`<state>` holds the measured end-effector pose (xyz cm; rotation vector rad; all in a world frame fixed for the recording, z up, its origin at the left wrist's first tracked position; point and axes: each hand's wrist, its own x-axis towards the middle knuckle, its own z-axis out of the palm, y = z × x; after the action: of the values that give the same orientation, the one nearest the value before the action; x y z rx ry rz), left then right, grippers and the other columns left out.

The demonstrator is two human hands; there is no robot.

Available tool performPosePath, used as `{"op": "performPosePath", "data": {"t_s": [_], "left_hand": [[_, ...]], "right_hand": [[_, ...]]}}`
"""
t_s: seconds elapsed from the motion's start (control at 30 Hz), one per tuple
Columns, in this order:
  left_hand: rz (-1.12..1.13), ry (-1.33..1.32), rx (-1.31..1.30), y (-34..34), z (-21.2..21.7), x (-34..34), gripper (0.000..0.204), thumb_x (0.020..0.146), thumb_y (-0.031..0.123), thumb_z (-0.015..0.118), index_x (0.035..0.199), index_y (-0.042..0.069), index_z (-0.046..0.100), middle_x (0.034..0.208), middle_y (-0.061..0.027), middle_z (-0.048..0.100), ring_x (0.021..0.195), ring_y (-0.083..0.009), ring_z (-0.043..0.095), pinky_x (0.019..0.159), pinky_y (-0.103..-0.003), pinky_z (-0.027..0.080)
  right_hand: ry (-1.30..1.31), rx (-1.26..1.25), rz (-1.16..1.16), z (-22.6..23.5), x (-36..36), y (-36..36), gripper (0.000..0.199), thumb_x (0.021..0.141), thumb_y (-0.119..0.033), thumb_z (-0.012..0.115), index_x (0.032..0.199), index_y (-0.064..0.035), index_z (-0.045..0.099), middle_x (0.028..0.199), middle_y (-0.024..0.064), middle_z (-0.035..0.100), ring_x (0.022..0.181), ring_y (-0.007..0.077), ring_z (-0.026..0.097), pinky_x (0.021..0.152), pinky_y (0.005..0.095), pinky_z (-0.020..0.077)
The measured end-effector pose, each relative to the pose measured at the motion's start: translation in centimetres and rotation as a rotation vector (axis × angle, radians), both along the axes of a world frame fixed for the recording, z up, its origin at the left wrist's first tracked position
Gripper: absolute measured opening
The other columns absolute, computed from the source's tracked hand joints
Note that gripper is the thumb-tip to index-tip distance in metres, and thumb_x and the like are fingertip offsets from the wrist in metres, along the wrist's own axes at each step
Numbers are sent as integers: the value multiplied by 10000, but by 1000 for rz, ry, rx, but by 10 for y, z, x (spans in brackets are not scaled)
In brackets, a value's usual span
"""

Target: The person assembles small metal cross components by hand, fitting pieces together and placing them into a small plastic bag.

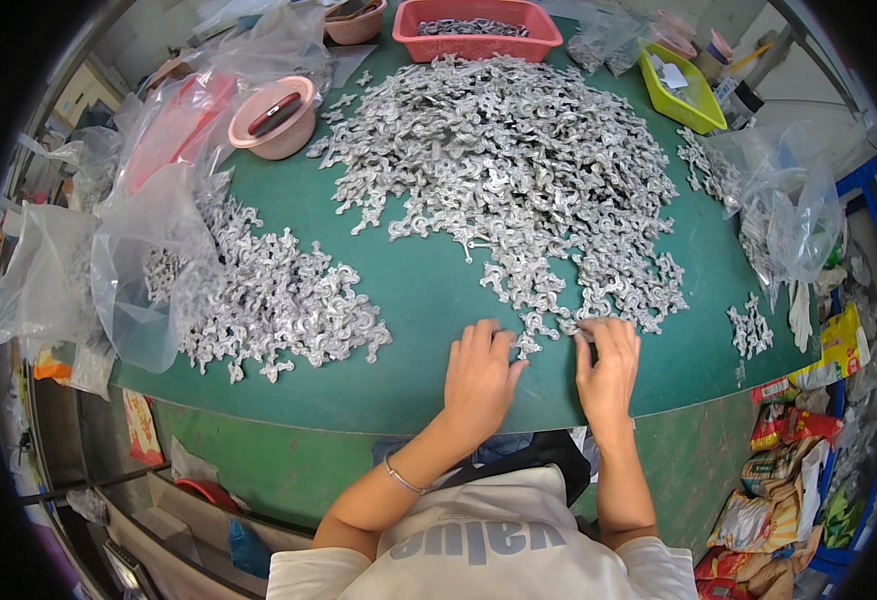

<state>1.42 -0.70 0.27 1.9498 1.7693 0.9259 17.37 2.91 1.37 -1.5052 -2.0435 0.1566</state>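
Note:
A large heap of small silvery metal castings (518, 150), curved and branched in shape, covers the middle of the green table (423, 290). A narrow tongue of it runs toward me. At its near tip lie a few loose castings (528, 335), between my two hands. My left hand (480, 375) rests palm down left of them, fingers apart and slightly bent, thumb pointing at the castings. My right hand (608, 370) is at the heap's near edge, its fingers bent with the thumb close to the index finger. Whatever they pinch is hidden, and the fingertips are slightly blurred.
A second pile of castings (283, 300) lies on the left beside clear plastic bags (148, 270). A pink bowl (276, 120), a pink basket (478, 42) and a yellow-green basket (680, 92) stand farther back. A few castings (750, 328) lie near the right edge.

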Motion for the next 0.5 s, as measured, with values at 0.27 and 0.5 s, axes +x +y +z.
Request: {"op": "performPosePath", "data": {"t_s": [0.27,0.5], "left_hand": [[68,-540,-10,2,5,-19,84,825,15,541,834,-58,581,786,-65,573,599,-113,486,573,-220,402],[-43,-1023,-277,-17,38,-13,97,861,58,520,865,-27,566,672,-52,520,593,-49,454,510,-231,383]], "right_hand": [[452,-238,239,20,-19,-13,230,716,14,603,945,7,588,908,120,574,842,244,528,748,310,410],[787,-500,359,30,-26,-28,245,777,14,570,1022,22,567,887,96,590,771,127,525,684,242,414]]}}
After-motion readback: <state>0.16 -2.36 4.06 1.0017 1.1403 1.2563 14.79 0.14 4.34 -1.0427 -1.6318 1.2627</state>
